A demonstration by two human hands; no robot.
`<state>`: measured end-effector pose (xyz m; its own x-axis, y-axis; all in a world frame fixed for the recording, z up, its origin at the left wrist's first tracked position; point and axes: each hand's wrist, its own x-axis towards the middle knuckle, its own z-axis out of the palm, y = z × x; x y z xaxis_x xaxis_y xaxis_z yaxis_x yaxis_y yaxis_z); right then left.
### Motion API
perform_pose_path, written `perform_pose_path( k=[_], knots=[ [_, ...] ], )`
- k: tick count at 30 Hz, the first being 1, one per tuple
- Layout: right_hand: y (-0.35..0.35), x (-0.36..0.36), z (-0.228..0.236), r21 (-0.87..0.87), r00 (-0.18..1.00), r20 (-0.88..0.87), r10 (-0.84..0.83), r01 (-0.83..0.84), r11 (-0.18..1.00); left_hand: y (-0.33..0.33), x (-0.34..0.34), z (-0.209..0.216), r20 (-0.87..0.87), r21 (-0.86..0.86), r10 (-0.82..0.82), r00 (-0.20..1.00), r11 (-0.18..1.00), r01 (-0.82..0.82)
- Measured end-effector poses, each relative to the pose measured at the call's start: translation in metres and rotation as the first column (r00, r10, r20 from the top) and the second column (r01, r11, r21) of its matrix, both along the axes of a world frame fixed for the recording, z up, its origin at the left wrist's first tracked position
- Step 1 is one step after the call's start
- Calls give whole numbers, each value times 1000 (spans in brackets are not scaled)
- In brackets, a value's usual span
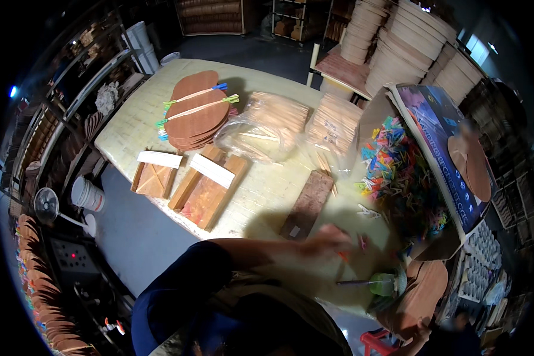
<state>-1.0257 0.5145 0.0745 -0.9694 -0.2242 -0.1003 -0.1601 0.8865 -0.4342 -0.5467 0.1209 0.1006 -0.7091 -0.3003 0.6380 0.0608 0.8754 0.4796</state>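
My left hand (pixel 329 238), smeared by motion, is over the table to the right of a dark brown block (pixel 307 204). An orange clothespin (pixel 343 256) and a pink clothespin (pixel 362 242) lie close to it. At the lower right my right hand (pixel 420 332) grips the lower edge of a thin brown wooden plate (pixel 418 296) with a waisted, guitar-like outline. Beside that plate stands a green cup (pixel 382 284), with a thin-handled tool (pixel 353 283) reaching out to its left. A large carton (pixel 391 98) full of colourful clothespins (pixel 397 166) stands at the right.
At the back left, stacked guitar-shaped plates (pixel 199 121) carry sticks fixed with clothespins. Bagged wooden sticks (pixel 276 115) and another bundle (pixel 335 121) lie farther back. Two wooden frames (pixel 210 190) sit at the front left edge. A red stool (pixel 377 343) is below right.
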Motion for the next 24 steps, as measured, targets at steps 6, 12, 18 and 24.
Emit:
perform_pose_path(
  k=[6,12,18,24],
  knots=[
    [43,-37,-43,599,793,-506,339,41,799,110,-132,-18,196,-304,-323,926,878,371],
    [2,10,11,455,977,-106,-185,213,865,169,-215,-16,329,-349,-401,855,789,505],
    [-18,42,40,185,931,-123,-343,362,914,174,-227,-8,486,-171,-471,736,775,608],
    [-8,32,19,85,802,-473,-365,454,887,175,-219,-16,460,-266,-405,790,786,558]
  ],
)
